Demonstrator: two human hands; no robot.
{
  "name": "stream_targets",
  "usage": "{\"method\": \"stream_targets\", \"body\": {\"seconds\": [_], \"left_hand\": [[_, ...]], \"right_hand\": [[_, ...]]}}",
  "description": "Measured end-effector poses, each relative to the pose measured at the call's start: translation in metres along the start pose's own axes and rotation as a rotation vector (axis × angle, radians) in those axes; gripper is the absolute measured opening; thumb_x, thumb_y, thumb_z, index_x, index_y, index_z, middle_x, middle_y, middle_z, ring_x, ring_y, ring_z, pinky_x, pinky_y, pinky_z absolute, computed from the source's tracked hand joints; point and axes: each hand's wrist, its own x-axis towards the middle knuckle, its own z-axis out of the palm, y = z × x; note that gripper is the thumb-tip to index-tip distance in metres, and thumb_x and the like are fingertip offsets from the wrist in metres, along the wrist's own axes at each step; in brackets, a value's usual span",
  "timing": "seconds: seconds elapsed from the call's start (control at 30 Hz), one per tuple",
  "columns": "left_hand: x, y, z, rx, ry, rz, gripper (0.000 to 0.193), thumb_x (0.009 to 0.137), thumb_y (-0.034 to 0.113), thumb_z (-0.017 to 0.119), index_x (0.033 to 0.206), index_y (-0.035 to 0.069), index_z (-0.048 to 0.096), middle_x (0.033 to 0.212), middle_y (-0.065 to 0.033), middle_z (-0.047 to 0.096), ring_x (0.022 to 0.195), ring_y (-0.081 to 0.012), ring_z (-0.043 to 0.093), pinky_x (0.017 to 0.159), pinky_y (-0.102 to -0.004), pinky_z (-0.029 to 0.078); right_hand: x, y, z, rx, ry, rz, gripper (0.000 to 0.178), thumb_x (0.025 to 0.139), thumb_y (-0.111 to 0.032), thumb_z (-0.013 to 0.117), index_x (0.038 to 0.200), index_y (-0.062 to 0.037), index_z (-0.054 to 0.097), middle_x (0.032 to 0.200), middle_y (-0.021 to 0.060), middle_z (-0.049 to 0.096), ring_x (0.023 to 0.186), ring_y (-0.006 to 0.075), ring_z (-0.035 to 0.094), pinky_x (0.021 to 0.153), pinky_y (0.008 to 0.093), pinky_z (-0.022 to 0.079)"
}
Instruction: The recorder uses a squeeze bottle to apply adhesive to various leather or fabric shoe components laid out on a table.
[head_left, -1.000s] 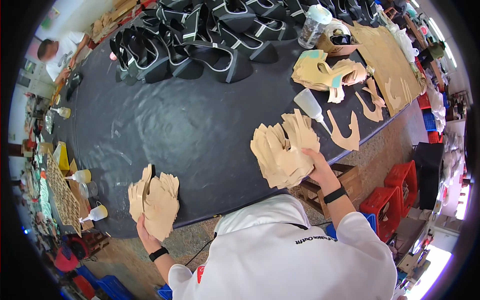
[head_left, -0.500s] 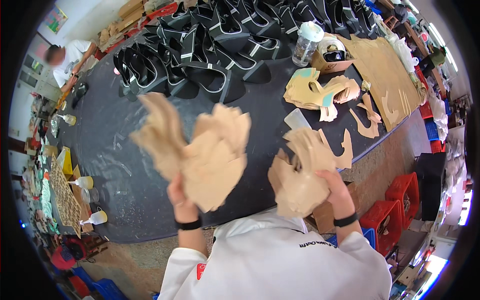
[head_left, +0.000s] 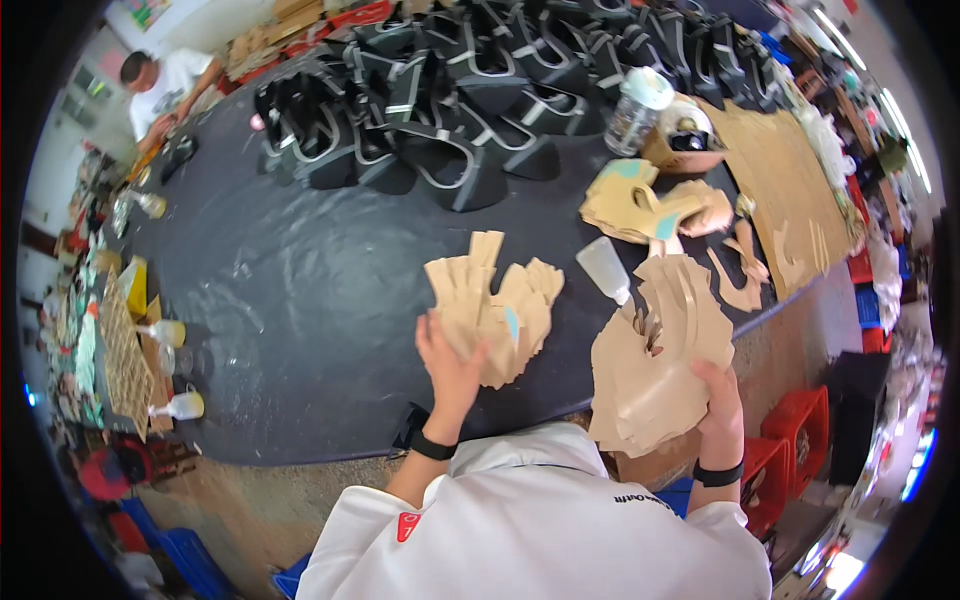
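Observation:
My left hand [head_left: 450, 365] grips the near left edge of a fanned stack of tan cut pieces [head_left: 515, 300], its thumb over the top. That stack is over the middle of the black table, and a light blue patch shows on it. My right hand [head_left: 718, 400] holds a second fanned stack of tan cut pieces [head_left: 655, 370] by its right side, thumb on top, at the table's near edge. Beyond this stack lies a translucent squeeze bottle [head_left: 604, 270] on its side. Further back is a pile of yellowish and tan cut pieces [head_left: 625, 205].
Many black shoe uppers with pale trim [head_left: 440, 160] cover the table's [head_left: 300, 350] far side. A lidded clear jug [head_left: 638, 105] and a small carton [head_left: 685, 155] stand back right, beside a cardboard sheet [head_left: 790, 200]. Glue bottles [head_left: 180, 406] line the left edge. Another person [head_left: 170, 95] works far left.
The left stack has moved right and lower toward the table, its fan narrower. My right hand has carried its stack right and slightly nearer. The view has shifted a little.

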Motion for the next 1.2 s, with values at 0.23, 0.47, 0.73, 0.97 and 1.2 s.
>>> {"method": "stream_targets", "body": {"seconds": [0.23,0.47,0.73,0.97,1.2], "left_hand": [[-0.026,0.033,-0.093,-1.458,-1.219,-0.657,0.094,0.071,0.074,0.036,0.120,-0.006,0.042,0.118,-0.0171,0.050,0.108,-0.0254,0.050,0.094,-0.0378,0.035],[-0.026,-0.039,-0.166,-1.548,-0.388,-0.530,0.081,0.078,0.061,0.044,0.126,-0.003,0.032,0.127,-0.0160,0.041,0.113,-0.0273,0.044,0.094,-0.0396,0.038],[-0.032,-0.048,-0.162,-1.205,-0.268,-0.397,0.056,0.072,-0.001,0.052,0.125,-0.003,0.032,0.122,-0.0160,0.043,0.111,-0.0266,0.045,0.094,-0.0358,0.037],[-0.003,-0.002,-0.128,-1.088,-0.566,-0.332,0.058,0.070,-0.001,0.054,0.124,-0.003,0.032,0.118,-0.0156,0.045,0.106,-0.0271,0.049,0.090,-0.0362,0.040],[0.004,-0.003,-0.112,-0.938,-0.722,-0.291,0.056,0.070,0.000,0.056,0.122,-0.002,0.035,0.117,-0.0137,0.048,0.105,-0.0257,0.050,0.088,-0.0350,0.042]], "right_hand": [[0.022,0.032,0.116,0.243,-0.440,0.145,0.054,0.076,-0.018,0.051,0.123,0.0037,0.036,0.109,0.0185,0.054,0.099,0.0276,0.055,0.085,0.0364,0.045],[0.018,0.118,0.197,0.205,-0.633,0.440,0.045,0.080,-0.012,0.054,0.121,0.0012,0.040,0.112,0.0143,0.053,0.102,0.0248,0.053,0.088,0.0363,0.044],[0.009,0.156,0.197,0.304,-0.532,0.667,0.045,0.080,-0.015,0.060,0.120,-0.0051,0.042,0.114,0.0044,0.052,0.102,0.0138,0.052,0.083,0.0303,0.046],[-0.002,0.147,0.154,0.334,-0.350,0.493,0.049,0.079,-0.018,0.060,0.122,-0.0076,0.039,0.115,0.0031,0.050,0.104,0.0136,0.051,0.083,0.0279,0.046],[-0.014,0.156,0.133,0.460,-0.279,0.410,0.046,0.080,-0.014,0.059,0.122,-0.0079,0.040,0.115,0.0040,0.051,0.103,0.0166,0.053,0.083,0.0309,0.047]]}}
